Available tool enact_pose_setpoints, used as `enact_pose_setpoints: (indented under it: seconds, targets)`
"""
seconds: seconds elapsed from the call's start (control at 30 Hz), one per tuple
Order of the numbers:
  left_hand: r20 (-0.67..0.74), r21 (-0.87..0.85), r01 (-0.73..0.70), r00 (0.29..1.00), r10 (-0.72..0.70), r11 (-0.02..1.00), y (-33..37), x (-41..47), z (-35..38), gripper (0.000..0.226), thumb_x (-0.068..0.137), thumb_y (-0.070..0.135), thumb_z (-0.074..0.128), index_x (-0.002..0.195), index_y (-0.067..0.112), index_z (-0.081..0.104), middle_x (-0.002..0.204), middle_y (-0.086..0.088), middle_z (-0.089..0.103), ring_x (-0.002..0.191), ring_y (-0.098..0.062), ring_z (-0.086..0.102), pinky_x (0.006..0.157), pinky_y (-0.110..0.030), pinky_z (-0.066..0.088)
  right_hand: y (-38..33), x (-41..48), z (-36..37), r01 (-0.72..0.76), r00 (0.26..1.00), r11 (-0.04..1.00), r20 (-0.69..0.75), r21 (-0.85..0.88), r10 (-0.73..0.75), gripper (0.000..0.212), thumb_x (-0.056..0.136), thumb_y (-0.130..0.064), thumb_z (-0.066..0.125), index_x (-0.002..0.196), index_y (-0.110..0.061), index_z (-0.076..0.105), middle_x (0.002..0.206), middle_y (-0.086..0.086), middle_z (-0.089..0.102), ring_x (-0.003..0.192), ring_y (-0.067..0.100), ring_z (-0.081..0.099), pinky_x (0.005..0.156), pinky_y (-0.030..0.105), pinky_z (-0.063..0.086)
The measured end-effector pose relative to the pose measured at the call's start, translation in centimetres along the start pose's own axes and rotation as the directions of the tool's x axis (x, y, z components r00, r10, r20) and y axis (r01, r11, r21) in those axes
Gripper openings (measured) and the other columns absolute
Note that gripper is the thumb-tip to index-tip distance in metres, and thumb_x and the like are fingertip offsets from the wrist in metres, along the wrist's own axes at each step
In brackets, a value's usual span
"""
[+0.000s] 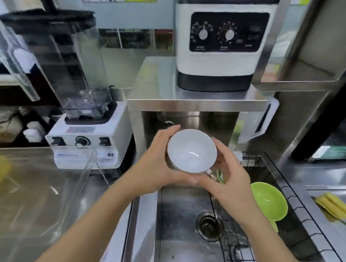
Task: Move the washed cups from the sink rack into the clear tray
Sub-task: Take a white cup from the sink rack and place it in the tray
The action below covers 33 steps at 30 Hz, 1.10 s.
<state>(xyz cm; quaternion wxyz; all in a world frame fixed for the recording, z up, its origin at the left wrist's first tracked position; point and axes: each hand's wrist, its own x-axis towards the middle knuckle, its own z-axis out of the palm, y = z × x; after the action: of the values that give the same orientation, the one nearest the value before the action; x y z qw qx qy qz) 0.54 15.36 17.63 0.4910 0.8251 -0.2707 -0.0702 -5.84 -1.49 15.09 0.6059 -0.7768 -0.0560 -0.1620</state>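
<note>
A white cup point(191, 151) with a dark rim is held above the sink, its mouth facing me. My left hand point(156, 163) grips its left side and my right hand point(225, 172) cups its right side and bottom. A green cup point(268, 200) lies tilted in the black wire sink rack point(295, 207) at the right of the sink. The clear tray point(46, 194) stands on the counter to the left; its near corner rises beside the blender.
A blender point(85, 127) with a clear jug stands left of the sink. A white machine with two dials point(223, 46) sits on a steel shelf point(197, 103) behind the sink. The sink drain point(209, 225) lies below. Yellow cloth point(335, 205) rests at the right.
</note>
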Motion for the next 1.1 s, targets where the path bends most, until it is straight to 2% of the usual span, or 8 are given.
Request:
enact_pose_setpoints:
  seconds: [0.17,0.3,0.43,0.63,0.73,0.87,1.0,1.1]
  targets:
    - [-0.067,-0.144,-0.036,0.997,0.027,0.989,-1.4,-2.7,-6.4,0.095,0.043,0.037,0.085,0.127,0.038,0.04,0.13,0.019,0.045,0.121,0.002,0.045,0.1,-0.02,0.04,-2.7,1.6,5.7,0.049,0.995,0.996,0.084,0.078,-0.056,0.07,0.061,-0.023,0.079,0.118,-0.045,0.046,0.119,-0.031,0.056,0.114,-0.005,0.053,0.087,0.011,0.046]
    - [-0.124,-0.254,-0.053,0.992,0.022,0.966,-3.0,-5.5,-11.4,0.079,0.048,0.034,0.082,0.117,0.042,0.046,0.116,0.027,0.058,0.117,-0.001,0.051,0.092,-0.017,0.043,-4.5,2.8,10.9,-0.008,0.982,0.975,0.187,0.223,-0.035,0.063,0.061,-0.015,0.077,0.119,-0.027,0.056,0.118,-0.014,0.064,0.109,0.003,0.06,0.083,0.013,0.049]
    - [-0.146,-0.367,-0.072,0.989,0.019,0.927,-4.8,-8.5,-15.4,0.086,0.057,0.024,0.078,0.132,0.034,0.037,0.133,0.014,0.05,0.122,-0.005,0.049,0.09,-0.02,0.047,-5.7,3.8,15.9,-0.057,0.966,0.942,0.256,0.33,-0.031,0.05,0.056,-0.029,0.078,0.105,-0.027,0.066,0.102,-0.006,0.073,0.096,0.01,0.067,0.076,0.022,0.055]
    - [-0.147,-0.093,-0.093,0.986,0.079,0.991,-7.6,-11.8,-19.8,0.112,0.064,0.018,0.083,0.133,0.061,0.005,0.133,0.044,0.03,0.13,0.005,0.035,0.107,-0.023,0.033,-7.3,4.9,22.2,-0.329,0.895,0.764,0.44,0.555,0.066,0.066,0.044,-0.048,0.085,0.095,-0.008,0.073,0.091,0.013,0.075,0.08,0.027,0.07,0.067,0.037,0.059]
    - [-0.206,0.134,-0.115,0.968,0.141,0.984,-8.1,-12.6,-21.1,0.114,0.063,0.026,0.083,0.123,0.071,-0.002,0.143,0.029,0.019,0.133,0.007,0.025,0.108,-0.017,0.028,-7.7,5.0,24.3,-0.431,0.846,0.718,0.521,0.547,0.111,0.068,0.046,-0.049,0.084,0.095,-0.003,0.072,0.093,0.019,0.073,0.083,0.032,0.07,0.068,0.035,0.058]
    - [-0.287,0.274,-0.098,0.941,0.179,0.957,-8.7,-13.1,-21.4,0.099,0.061,0.043,0.078,0.121,0.07,0.004,0.15,0.015,0.002,0.113,0.037,0.004,0.088,0.01,0.018,-7.6,5.3,25.8,-0.54,0.774,0.698,0.603,0.471,0.191,0.06,0.046,-0.05,0.082,0.09,-0.01,0.074,0.086,0.017,0.074,0.079,0.031,0.07,0.067,0.037,0.058]
    - [-0.445,0.222,-0.013,0.888,0.113,0.975,-9.8,-13.1,-21.2,0.084,0.056,0.054,0.064,0.127,0.051,0.02,0.133,0.019,0.032,0.11,0.023,0.033,0.085,-0.007,0.035,-8.0,5.5,26.7,-0.596,0.733,0.73,0.598,0.334,0.325,0.06,0.056,-0.053,0.078,0.089,-0.004,0.068,0.071,0.015,0.07,0.064,0.027,0.068,0.057,0.034,0.056]
    - [-0.474,0.128,0.083,0.88,-0.013,0.988,-10.2,-12.9,-21.6,0.086,0.05,0.057,0.072,0.123,0.053,0.028,0.125,0.026,0.041,0.109,0.004,0.046,0.088,-0.021,0.041,-8.1,5.5,27.3,-0.473,0.839,0.851,0.412,0.228,0.356,0.05,0.065,-0.049,0.069,0.092,-0.007,0.068,0.077,0.012,0.071,0.068,0.022,0.068,0.058,0.031,0.055]
